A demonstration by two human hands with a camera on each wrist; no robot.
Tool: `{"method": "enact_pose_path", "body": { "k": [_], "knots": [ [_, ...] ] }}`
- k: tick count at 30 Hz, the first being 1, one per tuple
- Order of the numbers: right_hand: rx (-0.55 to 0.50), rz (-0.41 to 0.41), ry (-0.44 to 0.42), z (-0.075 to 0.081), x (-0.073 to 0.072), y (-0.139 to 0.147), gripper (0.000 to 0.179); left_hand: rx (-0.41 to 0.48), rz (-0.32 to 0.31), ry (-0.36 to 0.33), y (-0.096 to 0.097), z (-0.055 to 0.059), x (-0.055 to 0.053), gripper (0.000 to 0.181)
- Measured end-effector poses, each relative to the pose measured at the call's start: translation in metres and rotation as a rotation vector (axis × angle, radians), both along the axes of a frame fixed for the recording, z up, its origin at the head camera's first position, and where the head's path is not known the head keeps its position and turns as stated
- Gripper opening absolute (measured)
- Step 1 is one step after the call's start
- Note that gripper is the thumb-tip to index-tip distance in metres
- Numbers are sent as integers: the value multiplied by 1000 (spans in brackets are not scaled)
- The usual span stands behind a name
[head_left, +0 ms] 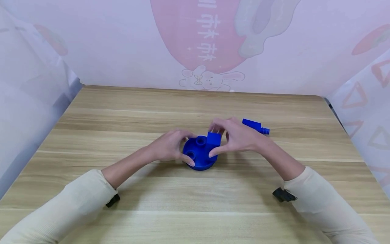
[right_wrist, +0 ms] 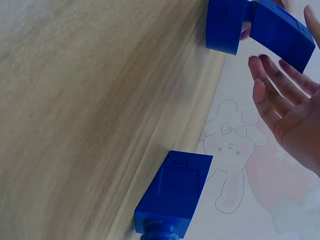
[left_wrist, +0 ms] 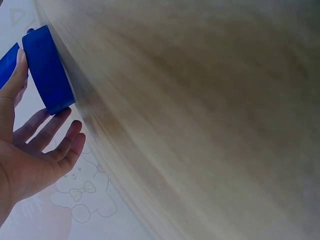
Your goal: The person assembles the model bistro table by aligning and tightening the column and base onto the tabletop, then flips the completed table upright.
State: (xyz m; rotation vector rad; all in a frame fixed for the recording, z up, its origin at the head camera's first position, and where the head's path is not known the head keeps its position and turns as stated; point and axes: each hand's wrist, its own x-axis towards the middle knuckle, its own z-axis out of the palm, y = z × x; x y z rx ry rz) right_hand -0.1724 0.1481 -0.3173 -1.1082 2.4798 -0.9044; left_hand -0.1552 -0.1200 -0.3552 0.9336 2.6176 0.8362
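Note:
A round blue base [head_left: 199, 158] with raised sockets inside lies on the table in the head view. My left hand [head_left: 170, 145] grips its left side, thumb at the near rim and fingers at the far rim. Upright at the base's right side stands a blue block [head_left: 214, 139]. My right hand [head_left: 237, 135] holds this block between thumb and fingers. In the right wrist view the block [right_wrist: 282, 36] tilts out from the base [right_wrist: 222, 27], its narrow end at a socket. The left wrist view shows the base's side wall [left_wrist: 47, 70] between thumb and fingers.
A second blue block [head_left: 251, 124] with a ridged peg on one end lies on the table [head_left: 195, 203] beyond my right wrist. White printed panels [head_left: 122, 44] rise behind the table and at both sides.

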Motion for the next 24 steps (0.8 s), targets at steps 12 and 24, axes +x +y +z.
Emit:
{"method": "enact_pose_path", "body": {
  "k": [12, 24],
  "knots": [
    [-41, 63, -95, 2, -1, 2, 71, -31, 33, -6, 2, 4, 1, 85],
    [-122, 207, -158, -4, -6, 7, 62, -33, 45, -13, 2, 4, 4, 86]
  ]
}}
